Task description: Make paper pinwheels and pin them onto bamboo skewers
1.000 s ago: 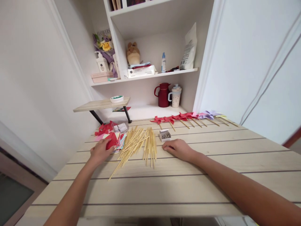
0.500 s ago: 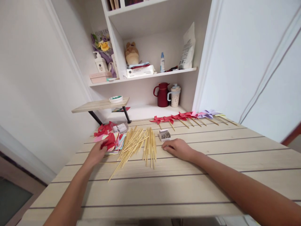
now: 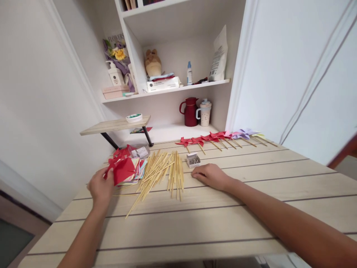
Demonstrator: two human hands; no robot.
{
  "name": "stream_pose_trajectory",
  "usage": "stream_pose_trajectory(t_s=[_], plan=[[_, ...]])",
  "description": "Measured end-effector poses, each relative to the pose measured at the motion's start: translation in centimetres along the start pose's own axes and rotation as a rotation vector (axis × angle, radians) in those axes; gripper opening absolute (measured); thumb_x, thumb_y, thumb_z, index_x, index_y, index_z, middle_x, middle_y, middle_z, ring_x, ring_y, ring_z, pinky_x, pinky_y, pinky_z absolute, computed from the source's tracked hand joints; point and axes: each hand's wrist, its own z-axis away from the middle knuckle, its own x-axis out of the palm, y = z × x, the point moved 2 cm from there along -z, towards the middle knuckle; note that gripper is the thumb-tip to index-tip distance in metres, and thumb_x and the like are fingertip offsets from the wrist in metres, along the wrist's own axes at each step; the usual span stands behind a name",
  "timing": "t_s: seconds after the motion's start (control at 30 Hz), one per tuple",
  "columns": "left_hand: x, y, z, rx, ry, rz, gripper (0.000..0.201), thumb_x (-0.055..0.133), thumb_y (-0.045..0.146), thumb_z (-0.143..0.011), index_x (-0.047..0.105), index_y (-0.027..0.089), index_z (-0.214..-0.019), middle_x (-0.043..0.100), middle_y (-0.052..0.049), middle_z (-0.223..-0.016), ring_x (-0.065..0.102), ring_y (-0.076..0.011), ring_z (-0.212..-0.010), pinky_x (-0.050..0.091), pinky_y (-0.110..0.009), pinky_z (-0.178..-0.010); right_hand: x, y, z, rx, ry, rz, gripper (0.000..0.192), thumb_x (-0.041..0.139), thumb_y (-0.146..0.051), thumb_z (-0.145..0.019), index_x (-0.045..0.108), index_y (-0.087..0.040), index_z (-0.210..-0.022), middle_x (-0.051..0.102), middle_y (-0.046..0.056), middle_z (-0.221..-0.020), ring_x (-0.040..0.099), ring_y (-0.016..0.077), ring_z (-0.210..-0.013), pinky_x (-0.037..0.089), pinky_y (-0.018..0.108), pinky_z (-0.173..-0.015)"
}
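My left hand pinches a sheet of red paper between thumb and fingers. It is raised slightly over a stack of coloured paper, and the red sheet covers part of that stack. On the tabletop rests my right hand, its fingers curled together and no object showing in them. Just beyond those fingertips stands a small open box of tiny metal pieces. Between my hands lie two loose bundles of thin wooden sticks is the narrower stick bundle.
Several paper pinwheels on sticks line the table's back edge. A clear plastic box sits behind the paper, near a small raised wooden stand. Farther back are a dark red jug and a speckled cup.
My left hand has drawn back toward me and left, lifting a red sheet from the paper stack. My right hand stays in place. The view has shifted slightly.
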Motion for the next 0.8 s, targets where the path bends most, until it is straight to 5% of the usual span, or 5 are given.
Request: stream_pose_trajectory(t_s=[0.23, 0.33, 0.47, 0.57, 0.8], plan=[[-2.6, 4.4, 2.4, 0.203, 0.359, 0.072, 0.033, 0.048, 0.045, -0.095, 0.071, 0.021, -0.099, 0.072, -0.012, -0.113, 0.061, -0.0310, -0.118, 0.036, -0.051, -0.114, -1.4, -2.4, 0.1, 0.068, 0.170, -0.249, 0.030, 0.051, -0.041, -0.098, 0.076, -0.024, -0.095, 0.079, 0.006, -0.094, 0.071, 0.0224, -0.083, 0.052, 0.032, -0.074], [-1.7, 7.8, 4.1, 0.125, 0.240, 0.380, 0.036, 0.058, 0.050, -0.088, 0.071, 0.019, -0.101, 0.073, -0.010, -0.105, 0.066, -0.0284, -0.104, 0.049, -0.046, -0.099, -0.9, -4.0, -0.2, 0.269, 0.028, -0.730, 0.035, 0.054, -0.049, -0.096, 0.073, -0.020, -0.094, 0.070, 0.002, -0.068, 0.062, 0.0157, -0.054, 0.045, 0.026, -0.052], [1.3, 12.7, 6.9, 0.002, -0.146, 0.740, 0.040, 0.065, 0.053, -0.084, 0.073, 0.016, -0.100, 0.074, -0.005, -0.085, 0.068, -0.0228, -0.079, 0.055, -0.034, -0.072, -0.3, -5.7, -0.3, 0.341, -0.069, -1.198, 0.044, 0.058, -0.057, -0.095, 0.071, -0.015, -0.100, 0.073, 0.004, -0.073, 0.064, 0.0127, -0.053, 0.047, 0.023, -0.051], [2.9, 15.7, 8.6, 0.232, -0.088, 0.673, 0.031, 0.062, 0.046, -0.088, 0.075, 0.019, -0.098, 0.076, -0.005, -0.090, 0.069, -0.0228, -0.083, 0.054, -0.034, -0.076, -0.8, -5.8, -0.3, 0.416, -0.020, -1.448, 0.050, 0.042, -0.059, -0.102, 0.066, -0.015, -0.111, 0.076, 0.008, -0.082, 0.072, 0.0161, -0.063, 0.055, 0.026, -0.060], [5.3, 19.3, 11.4, 1.327, 0.219, 0.285, 0.023, 0.060, 0.010, -0.093, 0.073, 0.022, -0.108, 0.078, -0.005, -0.094, 0.070, -0.0206, -0.090, 0.042, -0.043, -0.103, -3.4, -4.2, -0.2, 0.557, 0.125, -1.639, 0.057, 0.020, -0.056, -0.107, 0.058, -0.016, -0.119, 0.076, 0.007, -0.078, 0.073, 0.0164, -0.063, 0.058, 0.029, -0.064]])
